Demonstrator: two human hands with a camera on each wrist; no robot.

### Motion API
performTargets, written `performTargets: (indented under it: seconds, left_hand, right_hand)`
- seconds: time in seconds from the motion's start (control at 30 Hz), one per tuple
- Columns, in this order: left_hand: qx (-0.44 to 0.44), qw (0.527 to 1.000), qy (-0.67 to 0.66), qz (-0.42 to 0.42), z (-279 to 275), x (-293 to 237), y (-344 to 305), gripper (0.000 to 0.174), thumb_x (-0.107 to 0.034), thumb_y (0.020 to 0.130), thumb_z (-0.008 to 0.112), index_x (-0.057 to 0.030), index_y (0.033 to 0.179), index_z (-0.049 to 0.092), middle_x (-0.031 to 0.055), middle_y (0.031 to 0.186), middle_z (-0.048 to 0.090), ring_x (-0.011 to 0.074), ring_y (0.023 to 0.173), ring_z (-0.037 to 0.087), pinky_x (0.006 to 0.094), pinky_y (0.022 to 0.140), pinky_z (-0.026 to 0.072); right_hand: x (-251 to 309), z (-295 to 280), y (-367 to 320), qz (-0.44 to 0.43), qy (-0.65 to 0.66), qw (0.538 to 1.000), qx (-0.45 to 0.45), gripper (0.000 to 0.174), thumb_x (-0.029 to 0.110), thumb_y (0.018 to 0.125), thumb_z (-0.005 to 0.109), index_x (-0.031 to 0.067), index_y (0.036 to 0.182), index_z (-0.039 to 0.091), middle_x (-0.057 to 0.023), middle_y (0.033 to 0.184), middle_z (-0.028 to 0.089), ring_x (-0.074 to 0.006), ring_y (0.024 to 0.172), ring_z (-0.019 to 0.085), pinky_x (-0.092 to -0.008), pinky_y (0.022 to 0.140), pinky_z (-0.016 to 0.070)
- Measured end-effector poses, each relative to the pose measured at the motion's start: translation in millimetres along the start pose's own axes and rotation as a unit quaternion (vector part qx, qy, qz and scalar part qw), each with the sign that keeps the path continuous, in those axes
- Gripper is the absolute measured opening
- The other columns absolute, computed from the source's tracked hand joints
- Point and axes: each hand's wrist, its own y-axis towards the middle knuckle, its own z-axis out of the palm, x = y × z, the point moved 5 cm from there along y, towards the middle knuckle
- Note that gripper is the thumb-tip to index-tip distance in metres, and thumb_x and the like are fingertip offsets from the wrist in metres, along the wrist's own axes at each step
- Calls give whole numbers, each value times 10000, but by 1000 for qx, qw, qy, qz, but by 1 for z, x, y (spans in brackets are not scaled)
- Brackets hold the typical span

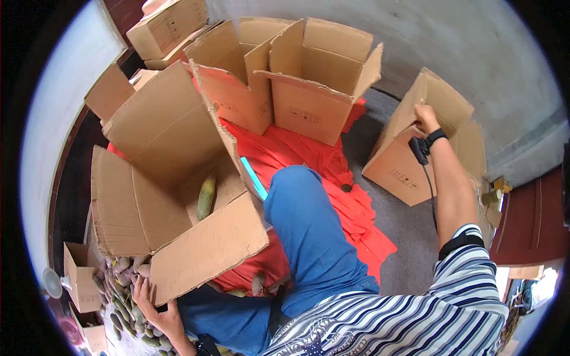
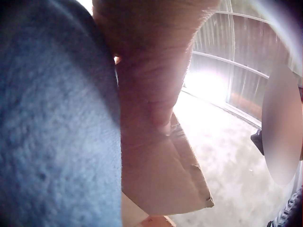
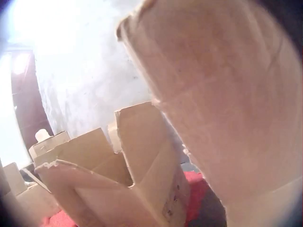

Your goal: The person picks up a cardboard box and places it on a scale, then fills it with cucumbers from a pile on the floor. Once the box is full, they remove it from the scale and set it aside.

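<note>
A large open cardboard box (image 1: 135, 202) stands tilted before me in the head view, a long green-and-yellow fruit or vegetable (image 1: 206, 197) lying inside. At the corner of its near flap (image 1: 208, 249), my left hand (image 1: 161, 317) pinches the cardboard. The left wrist view shows the thumb against that flap (image 2: 161, 184); blue trousers hide part of the hand. Off to the right, my right hand (image 1: 426, 120) grips the upper edge of another open box (image 1: 399, 169), fingers curled over the rim. Cardboard (image 3: 227, 94) fills much of the right wrist view, where the hand is hidden.
Two more open boxes, one at back centre (image 1: 312, 113) and one beside it (image 1: 237, 89), stand on red cloth (image 1: 309, 151). Several long green and brownish vegetables (image 1: 122, 308) are piled at the lower left. A grey wall (image 1: 463, 47) rises behind. My bent knee (image 1: 303, 202) lies between both held boxes.
</note>
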Motion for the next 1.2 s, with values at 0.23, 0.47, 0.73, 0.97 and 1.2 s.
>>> performTargets:
  seconds: [0.23, 0.47, 0.73, 0.97, 1.2]
  left_hand:
    - [-7, 1000, 2, -15, 1, -10, 5, 588, -193, 684, 783, -25, 1192, 539, 171, 1274, 507, 337, 1175, 494, 410, 990, 410]
    - [-32, 999, -15, -21, 5, -12, 5, 595, -194, 667, 787, -36, 1184, 539, 177, 1268, 508, 343, 1154, 506, 416, 977, 421]
    - [-46, 998, -26, -35, 8, -16, 1, 515, -133, 673, 730, -28, 1147, 560, 166, 1235, 535, 322, 1132, 531, 386, 933, 466]
    - [-64, 997, -36, -11, 6, -18, 4, 557, -97, 600, 789, -22, 1110, 574, 172, 1178, 568, 331, 1073, 569, 377, 884, 502]
    - [-95, 992, -80, 27, 8, -16, 3, 534, -138, 584, 815, -22, 1051, 585, 164, 1086, 594, 338, 980, 587, 397, 851, 485]
  right_hand:
    - [8, -40, 58, -51, -39, 994, -92, 334, 243, 893, 495, -66, 852, 615, -176, 802, 642, -278, 689, 649, -416, 546, 485]
    - [44, 38, 88, -83, -117, 986, -80, 379, 314, 892, 528, -37, 972, 646, -210, 880, 678, -337, 793, 664, -421, 696, 498]
    - [217, 158, -130, -499, -107, 859, 41, 380, 246, 917, 569, -12, 1197, 561, -192, 1187, 587, -289, 1099, 571, -364, 930, 446]
    - [223, 157, -400, -724, -84, 627, 274, 371, 208, 831, 647, -2, 1135, 604, -185, 1138, 606, -338, 1051, 583, -412, 908, 464]
    - [202, 168, -496, -758, -151, 547, 322, 539, 271, 732, 735, -1, 1168, 570, -169, 1149, 585, -343, 1059, 560, -431, 910, 453]
